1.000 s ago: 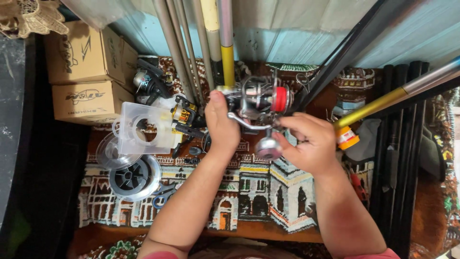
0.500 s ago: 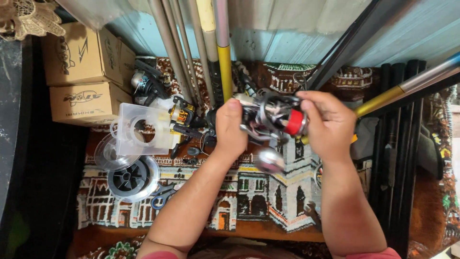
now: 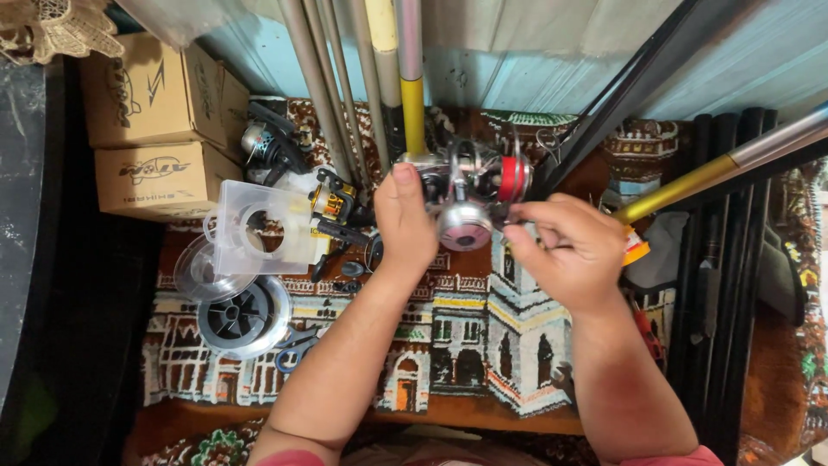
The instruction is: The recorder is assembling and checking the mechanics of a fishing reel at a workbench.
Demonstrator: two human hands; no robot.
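1. The left hand (image 3: 405, 226) is closed around the body of a silver fishing reel (image 3: 466, 185), thumb up along its near side; this grip holds the reel in the air above a patterned rug (image 3: 448, 345), not resting on anything.

2. The right hand (image 3: 569, 250) sits just right of that grip, its fingertips (image 3: 517, 235) pinched together at the reel's round silver handle knob (image 3: 464, 226). Whether the pinch holds the knob itself or something thin beside it cannot be told.

3. The reel lies crosswise to the forearms: its long axis runs left to right, with the red spool (image 3: 513, 177) pointing right, away from the left grip, and the knob hanging toward the person.

4. Likely risk: the reel is carried by one hand only, so if that grip loosens while the right fingers work, it may twist or drop onto the rug.

5. Just beyond the grip stand several fishing rods (image 3: 362, 95), one with a yellow section (image 3: 412, 103); a jerk of the reel could knock them.

6. Left of the grip lie a second, darker reel (image 3: 336, 207), a clear plastic case (image 3: 259, 226) and a grey line spool (image 3: 243, 318), with cardboard boxes (image 3: 155, 138) further off. Loose line, if any, could snag there.
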